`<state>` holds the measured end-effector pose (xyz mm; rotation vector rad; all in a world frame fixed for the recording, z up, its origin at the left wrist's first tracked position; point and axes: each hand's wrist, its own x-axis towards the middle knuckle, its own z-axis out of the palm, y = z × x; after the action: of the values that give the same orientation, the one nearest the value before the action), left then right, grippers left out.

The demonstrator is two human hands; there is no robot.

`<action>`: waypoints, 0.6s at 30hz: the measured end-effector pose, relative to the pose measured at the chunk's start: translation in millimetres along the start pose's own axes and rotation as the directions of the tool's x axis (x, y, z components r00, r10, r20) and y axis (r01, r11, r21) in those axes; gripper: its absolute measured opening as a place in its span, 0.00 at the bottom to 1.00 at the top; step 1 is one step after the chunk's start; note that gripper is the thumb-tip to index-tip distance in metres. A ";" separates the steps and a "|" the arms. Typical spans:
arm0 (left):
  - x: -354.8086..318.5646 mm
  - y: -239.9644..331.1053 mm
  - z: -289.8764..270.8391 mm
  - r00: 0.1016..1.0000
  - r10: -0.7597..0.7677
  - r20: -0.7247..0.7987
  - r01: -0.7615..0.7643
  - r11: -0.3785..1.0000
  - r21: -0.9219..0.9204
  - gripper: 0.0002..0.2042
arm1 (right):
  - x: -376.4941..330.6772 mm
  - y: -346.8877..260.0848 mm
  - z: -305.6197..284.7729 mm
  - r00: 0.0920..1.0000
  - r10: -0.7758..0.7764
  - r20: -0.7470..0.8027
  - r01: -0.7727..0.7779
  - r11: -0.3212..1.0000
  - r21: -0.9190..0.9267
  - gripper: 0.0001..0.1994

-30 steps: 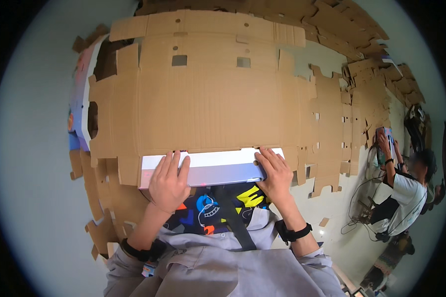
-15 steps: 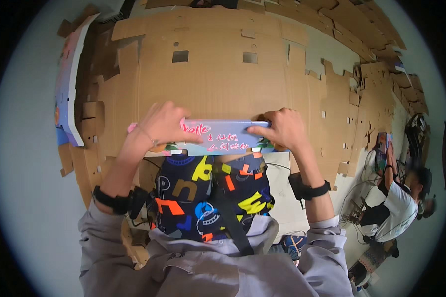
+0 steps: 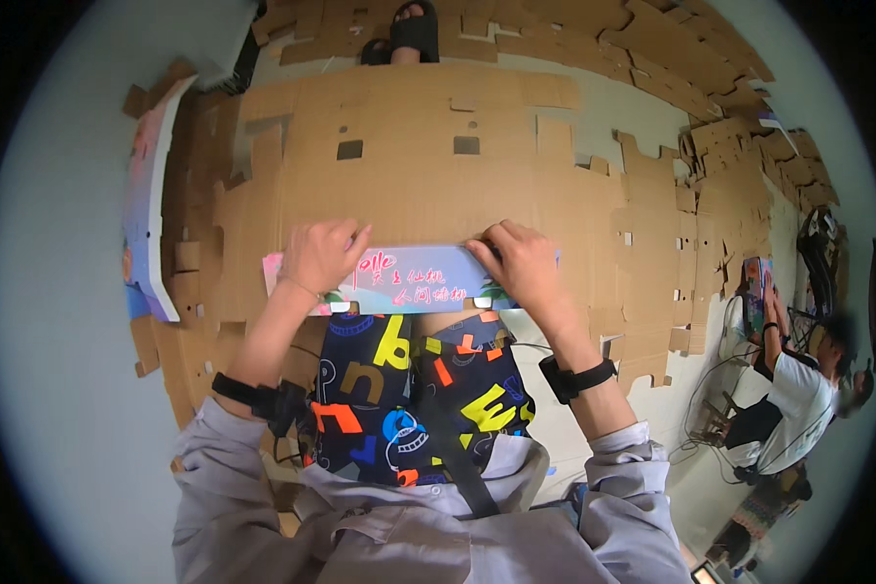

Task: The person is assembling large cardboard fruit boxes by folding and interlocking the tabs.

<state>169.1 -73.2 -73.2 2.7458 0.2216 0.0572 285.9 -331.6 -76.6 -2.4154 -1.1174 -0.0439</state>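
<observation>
A large flat die-cut cardboard sheet (image 3: pixel 409 185) lies on the floor in front of me. Its near edge is a folded flap (image 3: pixel 419 279) with a printed light-blue and pink face turned up. My left hand (image 3: pixel 319 255) presses down on the left part of this flap, fingers bent over its far edge. My right hand (image 3: pixel 516 265) presses on the right part in the same way. Both wrists wear black bands. My knees in dark patterned shorts sit just under the flap.
More flat cardboard blanks (image 3: pixel 711 185) are spread to the right and behind. A printed carton (image 3: pixel 151 224) stands at the left. A sandalled foot (image 3: pixel 414 29) shows at the top. Another person (image 3: pixel 798 389) sits at the far right.
The near flap has been folded further over, so its printed face now shows instead of the plain white side. My hands have moved with it and spread a little wider.
</observation>
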 end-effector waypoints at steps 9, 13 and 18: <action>-74.2 49.9 -61.9 0.817 -0.162 0.553 0.108 0.986 0.128 0.21 | -38.5 -69.1 -62.4 0.916 0.118 0.384 -0.060 0.985 -0.160 0.21; -128.0 76.4 -113.7 0.502 0.177 0.846 -0.283 0.959 -0.032 0.18 | -83.6 -101.7 -115.9 0.819 -0.105 0.564 -0.053 0.965 0.258 0.21; -83.3 5.9 -177.9 0.433 -0.114 0.894 -0.040 0.989 0.145 0.17 | -73.7 -48.2 -129.2 0.224 -0.366 0.903 -0.297 0.857 0.421 0.21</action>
<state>75.3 -25.9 93.0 2.4586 -0.0364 -1.4871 223.1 -413.1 41.1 -1.6777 -1.3541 1.8330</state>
